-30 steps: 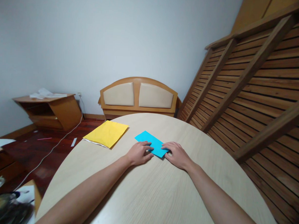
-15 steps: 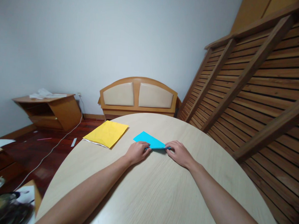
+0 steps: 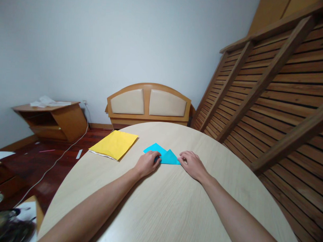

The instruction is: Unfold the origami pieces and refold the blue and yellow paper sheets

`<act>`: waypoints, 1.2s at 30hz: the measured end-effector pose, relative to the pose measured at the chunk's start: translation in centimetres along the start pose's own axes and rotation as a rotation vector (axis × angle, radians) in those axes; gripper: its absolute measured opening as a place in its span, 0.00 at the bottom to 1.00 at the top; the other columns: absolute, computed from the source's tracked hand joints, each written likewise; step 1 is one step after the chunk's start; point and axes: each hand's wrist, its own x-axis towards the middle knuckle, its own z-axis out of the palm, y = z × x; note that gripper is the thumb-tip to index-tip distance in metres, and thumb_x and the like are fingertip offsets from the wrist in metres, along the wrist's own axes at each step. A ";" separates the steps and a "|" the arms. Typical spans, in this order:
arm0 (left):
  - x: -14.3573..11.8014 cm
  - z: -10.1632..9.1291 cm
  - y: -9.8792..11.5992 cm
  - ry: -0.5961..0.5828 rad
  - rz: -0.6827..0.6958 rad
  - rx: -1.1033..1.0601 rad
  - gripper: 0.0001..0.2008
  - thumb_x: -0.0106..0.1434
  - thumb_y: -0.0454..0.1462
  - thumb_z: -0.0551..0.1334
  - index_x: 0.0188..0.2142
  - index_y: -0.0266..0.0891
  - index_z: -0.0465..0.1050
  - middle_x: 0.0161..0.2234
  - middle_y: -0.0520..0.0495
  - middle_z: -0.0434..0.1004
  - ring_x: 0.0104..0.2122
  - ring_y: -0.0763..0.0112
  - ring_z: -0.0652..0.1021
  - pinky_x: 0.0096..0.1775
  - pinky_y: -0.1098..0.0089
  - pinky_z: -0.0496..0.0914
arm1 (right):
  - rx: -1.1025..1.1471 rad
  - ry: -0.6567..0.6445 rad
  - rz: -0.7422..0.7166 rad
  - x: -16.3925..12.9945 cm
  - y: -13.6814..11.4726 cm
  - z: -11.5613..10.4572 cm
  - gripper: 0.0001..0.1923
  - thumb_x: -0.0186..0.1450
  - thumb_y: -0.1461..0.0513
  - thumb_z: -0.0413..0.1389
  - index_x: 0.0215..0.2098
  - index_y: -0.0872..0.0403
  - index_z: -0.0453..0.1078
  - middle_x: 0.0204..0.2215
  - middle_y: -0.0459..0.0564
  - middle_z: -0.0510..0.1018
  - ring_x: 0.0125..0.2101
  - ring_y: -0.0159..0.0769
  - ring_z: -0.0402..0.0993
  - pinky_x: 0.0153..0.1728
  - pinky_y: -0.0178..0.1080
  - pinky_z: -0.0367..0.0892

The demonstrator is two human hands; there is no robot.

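- Head view, the change: a second ago I had the blue paper (image 3: 169, 158) as a flat, oblong strip; now its near right part is turned up and over, making a slanted fold. I judge this crease is shaped but perhaps not fully pressed.
- Head view, the paper: it lies mid-counter (image 3: 158, 209), between my hands, right of the yellow packet (image 3: 114, 144) and apart from it. It shows two peaks pointing away from me and a straight near edge.
- Head view, my hands: the left hand (image 3: 148, 163) is narrow, fingers and thumb closed on the paper's left side; the right hand (image 3: 193, 165) is curled, fingertips at the right corner, pinching or pressing, I cannot tell.
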 end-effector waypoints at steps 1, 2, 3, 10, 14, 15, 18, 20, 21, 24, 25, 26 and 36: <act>0.0 0.1 -0.1 0.001 0.011 -0.008 0.14 0.68 0.38 0.55 0.50 0.41 0.72 0.41 0.43 0.79 0.42 0.61 0.77 0.43 0.65 0.71 | -0.014 0.006 0.019 0.0 -0.1 0.0 0.10 0.69 0.58 0.52 0.32 0.52 0.71 0.37 0.50 0.79 0.40 0.40 0.73 0.42 0.43 0.66; 0.0 0.2 -0.2 -0.003 0.029 -0.009 0.15 0.68 0.37 0.55 0.53 0.42 0.71 0.42 0.44 0.79 0.43 0.61 0.76 0.44 0.65 0.71 | -0.025 0.010 0.027 0.0 -0.3 -0.1 0.08 0.68 0.58 0.53 0.34 0.52 0.71 0.37 0.50 0.79 0.41 0.41 0.73 0.42 0.43 0.66; 0.0 0.2 -0.3 -0.010 0.051 -0.002 0.16 0.68 0.36 0.55 0.54 0.43 0.71 0.43 0.44 0.78 0.44 0.61 0.76 0.44 0.65 0.71 | -0.032 0.008 0.020 0.0 -0.6 -0.2 0.05 0.67 0.60 0.54 0.37 0.52 0.71 0.38 0.50 0.79 0.42 0.41 0.73 0.43 0.44 0.66; 0.0 0.2 -0.3 -0.045 0.164 0.037 0.13 0.69 0.38 0.56 0.47 0.46 0.79 0.49 0.44 0.75 0.46 0.61 0.75 0.48 0.64 0.69 | 0.007 -0.083 -0.143 -0.1 -4.0 0.3 0.15 0.69 0.61 0.54 0.52 0.50 0.72 0.52 0.52 0.77 0.53 0.43 0.70 0.53 0.50 0.63; 0.0 -0.3 0.3 -0.064 0.245 0.028 0.14 0.70 0.40 0.56 0.47 0.44 0.79 0.46 0.43 0.76 0.45 0.61 0.75 0.49 0.62 0.68 | 0.029 -0.258 -0.140 -0.4 -4.9 0.6 0.22 0.72 0.54 0.48 0.61 0.49 0.65 0.61 0.55 0.70 0.62 0.46 0.62 0.63 0.59 0.48; 0.0 -0.4 0.4 -0.073 0.269 0.018 0.14 0.70 0.40 0.56 0.47 0.44 0.79 0.46 0.43 0.77 0.44 0.61 0.75 0.49 0.62 0.67 | 0.032 -0.300 -0.119 -0.5 -4.9 0.6 0.23 0.73 0.52 0.46 0.63 0.50 0.64 0.63 0.55 0.67 0.63 0.46 0.59 0.64 0.60 0.45; -0.1 -0.6 0.6 -0.109 0.347 -0.020 0.14 0.69 0.39 0.55 0.47 0.42 0.79 0.44 0.44 0.77 0.43 0.62 0.75 0.49 0.63 0.67 | 0.047 -0.381 -0.052 -0.5 -4.6 0.4 0.26 0.73 0.50 0.42 0.64 0.50 0.62 0.66 0.54 0.61 0.67 0.45 0.52 0.66 0.59 0.39; -0.1 -0.6 0.7 -0.135 0.399 -0.046 0.14 0.69 0.38 0.55 0.47 0.41 0.78 0.44 0.43 0.78 0.44 0.63 0.75 0.50 0.63 0.68 | 0.060 -0.386 -0.021 -0.4 -4.4 0.3 0.25 0.73 0.50 0.41 0.63 0.50 0.63 0.66 0.53 0.62 0.67 0.44 0.51 0.66 0.57 0.38; -0.1 -0.7 0.8 -0.149 0.423 -0.060 0.15 0.69 0.37 0.55 0.47 0.40 0.78 0.45 0.43 0.78 0.44 0.63 0.75 0.50 0.64 0.68 | 0.066 -0.377 -0.011 -0.4 -4.3 0.4 0.25 0.73 0.51 0.42 0.62 0.51 0.64 0.65 0.53 0.62 0.67 0.44 0.52 0.66 0.57 0.38; -0.2 -0.8 1.0 -0.176 0.455 -0.089 0.15 0.69 0.36 0.54 0.47 0.39 0.78 0.46 0.44 0.78 0.46 0.63 0.75 0.52 0.64 0.68 | 0.084 -0.355 -0.010 -0.4 -4.1 0.5 0.23 0.72 0.52 0.45 0.60 0.52 0.65 0.64 0.53 0.64 0.67 0.44 0.52 0.66 0.55 0.42; -0.2 -0.9 1.1 -0.172 0.445 -0.089 0.15 0.69 0.36 0.53 0.47 0.40 0.78 0.47 0.44 0.78 0.46 0.63 0.75 0.52 0.64 0.68 | 0.091 -0.354 -0.018 -0.4 -4.1 0.6 0.23 0.71 0.53 0.46 0.61 0.51 0.64 0.64 0.53 0.64 0.67 0.44 0.52 0.66 0.55 0.43; -0.2 -0.9 1.1 -0.162 0.428 -0.086 0.15 0.69 0.36 0.53 0.48 0.40 0.77 0.48 0.44 0.78 0.48 0.63 0.75 0.53 0.63 0.68 | 0.097 -0.357 -0.027 -0.5 -4.1 0.6 0.24 0.71 0.53 0.48 0.62 0.51 0.63 0.65 0.53 0.64 0.67 0.45 0.52 0.66 0.55 0.44; -0.2 -0.2 0.6 -0.255 0.297 -0.011 0.26 0.66 0.46 0.58 0.61 0.40 0.66 0.63 0.40 0.63 0.62 0.53 0.66 0.62 0.52 0.59 | 0.000 -0.446 0.077 -0.4 -2.9 0.5 0.40 0.69 0.42 0.44 0.71 0.55 0.48 0.70 0.55 0.49 0.69 0.47 0.42 0.67 0.53 0.40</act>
